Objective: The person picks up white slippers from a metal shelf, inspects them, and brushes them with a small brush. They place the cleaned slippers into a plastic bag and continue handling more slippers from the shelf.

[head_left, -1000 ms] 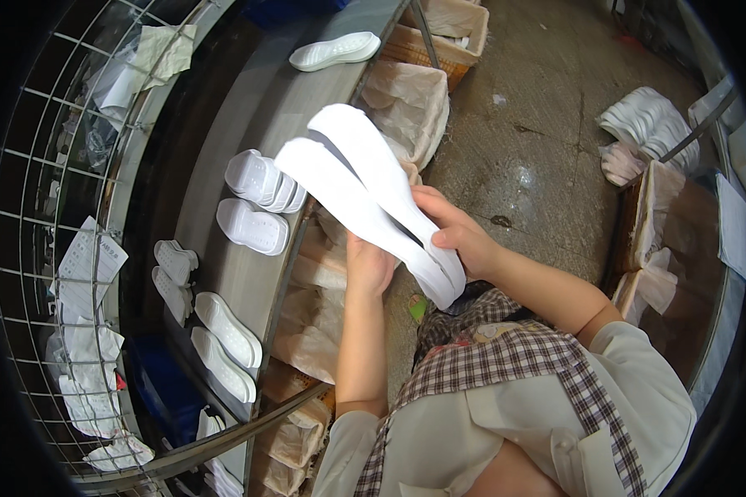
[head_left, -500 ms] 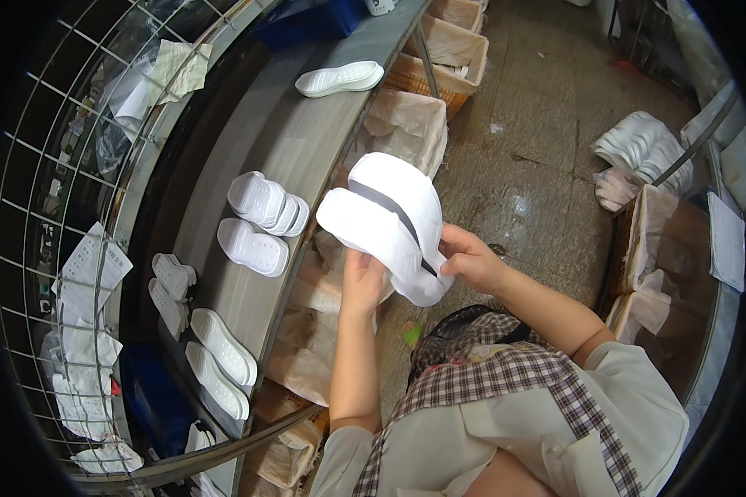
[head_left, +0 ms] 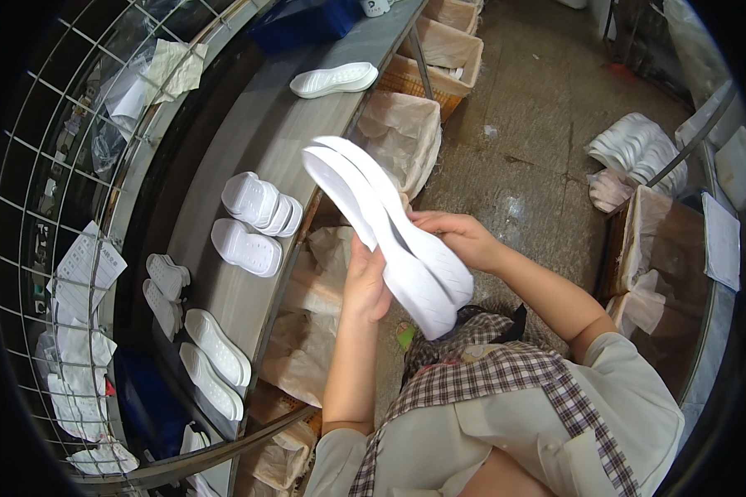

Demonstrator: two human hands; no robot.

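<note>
Over the gap beside the long grey bench (head_left: pixel 253 137), I hold a pair of white shoe soles side by side, tilted, with their side walls showing. My left hand (head_left: pixel 366 282) is closed on the nearer sole (head_left: pixel 410 286) along its edge. My right hand (head_left: pixel 464 238) grips the farther sole (head_left: pixel 446 273) at its outer side; some of its fingers are hidden behind it. On the bench lie a stack of soles (head_left: pixel 253 199), a sole in front of it (head_left: pixel 247 248), a pair (head_left: pixel 217 348) and a single sole (head_left: pixel 336 79).
Several lined baskets (head_left: pixel 398 132) stand under and along the bench. A curved wire grid (head_left: pixel 25 248) with papers borders the left. To the right, bundled white soles (head_left: pixel 638 153) sit behind another lined basket (head_left: pixel 638 240). A blue bin (head_left: pixel 307 23) sits at the bench's far end.
The two soles have turned in my hands, from broad faces showing to side walls showing, and their lower ends have come nearer my body. My right hand has shifted slightly left.
</note>
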